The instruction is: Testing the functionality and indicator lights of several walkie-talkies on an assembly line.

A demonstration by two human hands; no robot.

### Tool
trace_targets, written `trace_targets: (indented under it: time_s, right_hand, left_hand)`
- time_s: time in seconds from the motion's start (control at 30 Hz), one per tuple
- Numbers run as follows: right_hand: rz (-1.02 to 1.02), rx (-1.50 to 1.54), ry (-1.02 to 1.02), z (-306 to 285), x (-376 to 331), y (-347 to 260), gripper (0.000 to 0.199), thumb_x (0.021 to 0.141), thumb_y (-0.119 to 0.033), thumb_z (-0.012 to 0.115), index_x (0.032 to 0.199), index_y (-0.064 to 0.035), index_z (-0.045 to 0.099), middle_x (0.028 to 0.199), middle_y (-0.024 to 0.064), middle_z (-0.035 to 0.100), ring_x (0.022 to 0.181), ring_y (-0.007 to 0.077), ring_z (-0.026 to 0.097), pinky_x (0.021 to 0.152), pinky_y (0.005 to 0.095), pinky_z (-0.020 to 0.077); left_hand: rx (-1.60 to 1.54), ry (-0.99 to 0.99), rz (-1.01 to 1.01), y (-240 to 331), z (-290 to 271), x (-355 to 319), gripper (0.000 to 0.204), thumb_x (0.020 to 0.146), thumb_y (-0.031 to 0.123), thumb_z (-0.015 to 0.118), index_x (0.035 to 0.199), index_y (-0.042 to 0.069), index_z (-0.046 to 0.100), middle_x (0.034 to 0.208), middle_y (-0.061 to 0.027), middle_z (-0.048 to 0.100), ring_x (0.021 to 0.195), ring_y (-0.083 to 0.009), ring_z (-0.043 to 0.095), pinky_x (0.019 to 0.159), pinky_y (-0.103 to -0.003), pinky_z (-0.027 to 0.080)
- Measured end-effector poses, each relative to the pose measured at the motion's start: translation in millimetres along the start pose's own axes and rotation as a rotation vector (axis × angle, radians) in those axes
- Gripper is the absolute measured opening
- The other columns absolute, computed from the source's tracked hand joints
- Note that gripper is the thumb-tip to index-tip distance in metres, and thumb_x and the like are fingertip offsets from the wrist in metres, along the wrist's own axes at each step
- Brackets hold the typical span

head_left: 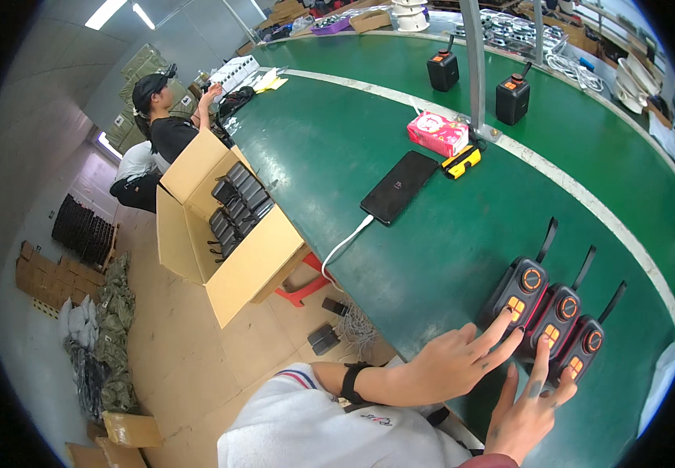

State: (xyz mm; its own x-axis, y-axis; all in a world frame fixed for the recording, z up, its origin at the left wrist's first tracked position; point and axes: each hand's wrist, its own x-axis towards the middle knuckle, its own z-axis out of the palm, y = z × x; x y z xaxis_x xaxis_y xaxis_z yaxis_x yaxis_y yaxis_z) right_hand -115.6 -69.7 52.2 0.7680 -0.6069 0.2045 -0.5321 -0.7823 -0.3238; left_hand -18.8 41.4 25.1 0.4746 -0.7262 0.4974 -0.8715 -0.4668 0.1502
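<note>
Three small black devices, each with an orange ring, orange buttons and a strap, stand side by side on the green table at lower right: the left one, the middle one and the right one. My left hand is open, with a fingertip on the left device's buttons and another finger stretched beside it. My right hand is open too; one finger rests on the middle device's buttons and another on the right device's. Neither hand grips a device. Black bodies are partly hidden behind my fingers.
On the table lie a black phone with a white cable, a pink tissue pack and a yellow-black object. Two similar devices stand farther back beside a metal post. An open carton holds black items; a co-worker sits beyond.
</note>
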Motion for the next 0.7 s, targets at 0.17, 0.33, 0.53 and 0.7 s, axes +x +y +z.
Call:
trace_targets:
  time_s: [0.17, 0.33, 0.53, 0.7]
  right_hand:
    - [-0.139, 0.001, 0.103, 2.4, 4.1, 2.3, 0.059, 0.077, -0.019, 0.073, 0.131, -0.0257, 0.052, 0.116, 0.0266, 0.045, 0.088, 0.0382, 0.06, 0.056, 0.0402, 0.0545]
    - [-0.183, 0.002, 0.133, 2.7, 7.5, 2.5, 0.06, 0.073, -0.013, 0.075, 0.128, -0.024, 0.055, 0.112, 0.0261, 0.044, 0.07, 0.0336, 0.061, 0.053, 0.0397, 0.051]
    - [-0.192, 0.009, 0.163, 1.9, 6.9, 7.5, 0.059, 0.071, -0.011, 0.076, 0.127, -0.0221, 0.056, 0.109, 0.0262, 0.043, 0.064, 0.0313, 0.059, 0.047, 0.0362, 0.0494]
    - [-0.212, 0.021, 0.193, 3.9, 9.1, 8.8, 0.058, 0.071, -0.01, 0.076, 0.125, -0.0218, 0.058, 0.109, 0.0263, 0.043, 0.066, 0.0317, 0.06, 0.048, 0.0363, 0.0494]
  left_hand:
    - [0.081, 0.064, -0.007, -2.0, 5.3, 0.4, 0.054, 0.077, 0.014, 0.056, 0.13, 0.01, 0.048, 0.132, -0.0135, 0.048, 0.061, -0.013, 0.053, 0.051, -0.021, 0.046]
    - [0.057, 0.031, -0.044, 1.8, -1.9, 5.7, 0.055, 0.068, 0.005, 0.062, 0.122, 0.008, 0.054, 0.124, -0.0162, 0.052, 0.083, -0.0219, 0.065, 0.061, -0.028, 0.054]
    - [-0.013, 0.082, -0.003, -0.1, 2.5, 8.6, 0.058, 0.066, 0.003, 0.063, 0.123, 0.007, 0.056, 0.127, -0.0162, 0.05, 0.066, -0.0168, 0.058, 0.054, -0.024, 0.05]
    - [-0.012, 0.101, 0.0, -2.1, 5.1, 7.9, 0.057, 0.066, 0.005, 0.064, 0.123, 0.009, 0.057, 0.127, -0.0144, 0.05, 0.06, -0.0133, 0.055, 0.053, -0.023, 0.048]
